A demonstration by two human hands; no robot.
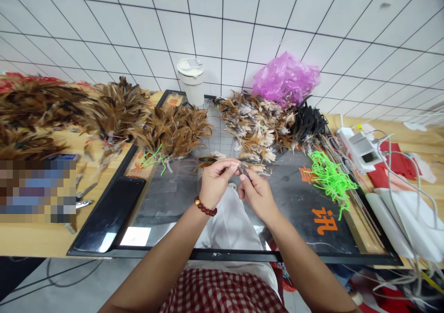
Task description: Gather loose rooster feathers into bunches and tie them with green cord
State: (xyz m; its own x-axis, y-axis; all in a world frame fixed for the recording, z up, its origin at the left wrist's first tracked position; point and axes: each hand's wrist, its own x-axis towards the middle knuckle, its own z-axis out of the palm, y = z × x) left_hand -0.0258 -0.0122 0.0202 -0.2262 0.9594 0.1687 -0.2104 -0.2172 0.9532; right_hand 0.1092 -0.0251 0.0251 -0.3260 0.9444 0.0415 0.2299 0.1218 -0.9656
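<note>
My left hand [215, 182] and my right hand [255, 193] meet over the middle of a dark work mat [298, 197]. Both are closed in a pinch around a small feather bundle [239, 168] held between the fingertips. A red bead bracelet [205, 207] circles my left wrist. Just beyond the hands lie loose brown and white feathers [258, 125] in a heap. A tied brown feather bunch [171, 130] lies to the left of it, with a green tie. Bright green ties [329, 176] lie in a tangle to the right of my hands.
More brown feather bunches [52, 107] cover the wooden table at left. A white lidded cup [191, 79] and a pink plastic bag [286, 77] stand by the tiled wall. Black feathers [308, 123], thin sticks, a white power strip [360, 149] with cables and a dark phone [111, 211] lie around the mat.
</note>
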